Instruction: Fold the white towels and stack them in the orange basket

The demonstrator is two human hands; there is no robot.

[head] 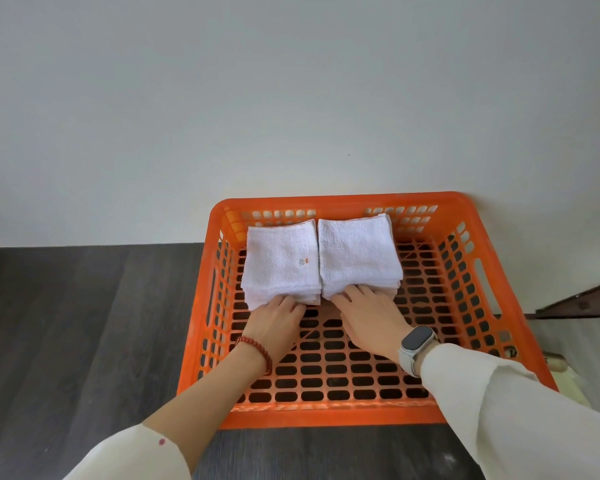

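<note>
Two stacks of folded white towels sit side by side at the far end of the orange basket [329, 415]. The left stack [279, 261] has a small label on its top towel; the right stack [357, 254] touches it. My left hand [274, 315] rests inside the basket with straight fingers touching the near edge of the left stack. My right hand [368, 311], with a watch on the wrist, lies flat with its fingertips against the near edge of the right stack. Neither hand grips a towel.
The basket stands on a dark wood-grain floor [84, 323] against a pale wall [291, 98]. A dark wooden piece [582, 301] shows at the right edge. Some pale objects [558, 368] lie behind the basket's right wall.
</note>
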